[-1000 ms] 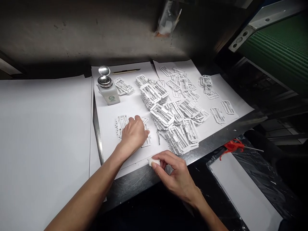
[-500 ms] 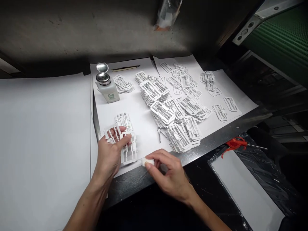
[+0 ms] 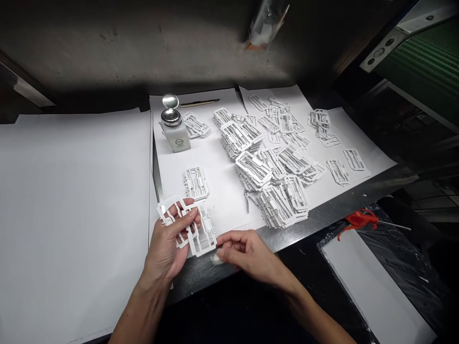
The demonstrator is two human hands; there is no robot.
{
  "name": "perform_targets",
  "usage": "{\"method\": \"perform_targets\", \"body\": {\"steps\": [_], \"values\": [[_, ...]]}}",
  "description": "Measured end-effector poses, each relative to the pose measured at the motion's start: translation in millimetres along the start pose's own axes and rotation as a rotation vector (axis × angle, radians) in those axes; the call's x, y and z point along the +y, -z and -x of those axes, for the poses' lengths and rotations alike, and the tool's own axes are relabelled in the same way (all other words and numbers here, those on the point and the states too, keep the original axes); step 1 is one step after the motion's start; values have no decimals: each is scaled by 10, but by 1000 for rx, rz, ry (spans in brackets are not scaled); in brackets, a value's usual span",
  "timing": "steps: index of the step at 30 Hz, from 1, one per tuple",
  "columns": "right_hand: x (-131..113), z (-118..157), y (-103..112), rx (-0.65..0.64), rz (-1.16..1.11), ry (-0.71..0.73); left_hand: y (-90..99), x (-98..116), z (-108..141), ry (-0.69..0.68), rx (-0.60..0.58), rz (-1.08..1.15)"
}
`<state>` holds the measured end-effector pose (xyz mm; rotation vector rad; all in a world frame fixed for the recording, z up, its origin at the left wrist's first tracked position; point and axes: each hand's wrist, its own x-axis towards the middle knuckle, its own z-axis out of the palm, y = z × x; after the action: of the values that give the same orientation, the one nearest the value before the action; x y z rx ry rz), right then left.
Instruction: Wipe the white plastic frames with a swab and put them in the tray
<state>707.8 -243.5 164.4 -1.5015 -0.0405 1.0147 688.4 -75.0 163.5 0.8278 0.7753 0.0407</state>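
Observation:
My left hand (image 3: 162, 251) is closed on two thin white plastic frames with cut-out bars, its thumb pressed on top. The nearer frame (image 3: 209, 233) overlaps the other frame (image 3: 168, 206), which fans out to the left. My right hand (image 3: 253, 254) pinches a small white wad (image 3: 216, 259), perhaps cotton, close to the nearer frame's lower right corner. Whether the fingers touch that corner I cannot tell. Just beyond my left hand, a small stack of similar frames (image 3: 196, 182) lies on white paper (image 3: 222, 191).
A pump bottle with a raised metal lid (image 3: 175, 136) stands at the back left. Piled white frames (image 3: 253, 169) cover the middle and right. Small metal tweezers (image 3: 247, 202) lie beside them. Past the metal table edge (image 3: 287, 239) is a red air gun (image 3: 361, 219).
My right hand has come up against the held frames' lower right side with the wad. My left hand has turned the two frames to face upward more. The view has shifted slightly.

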Motion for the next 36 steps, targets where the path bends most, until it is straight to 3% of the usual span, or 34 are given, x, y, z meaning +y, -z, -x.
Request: {"method": "perform_targets", "body": {"steps": [2,7,10,13,16,18,21,24,27,29,36], "values": [[4,-23,-36,-62,-5,-6,23,3,18,14,-35,-10],[-8,-27,-33,-50,33,36,91,36,57,9,-124,-75],[-22,1,-15,-31,105,78,113,32,75,-43,-91,-182],[-39,27,-51,116,430,247,104,-17,107,-201,46,-426],[-88,73,-144,237,847,442,70,-78,142,-266,77,-605],[-145,125,-197,180,933,489,61,-101,152,-207,40,-536],[-229,195,-174,60,789,467,113,-87,138,27,-70,-227],[-274,165,-28,159,592,444,210,-47,119,182,-151,8],[-305,21,100,322,484,466,261,-35,121,213,-198,62],[-342,-95,99,356,453,504,251,-55,133,231,-210,76],[-463,-366,-163,209,651,737,193,-122,153,176,-129,138]]}}
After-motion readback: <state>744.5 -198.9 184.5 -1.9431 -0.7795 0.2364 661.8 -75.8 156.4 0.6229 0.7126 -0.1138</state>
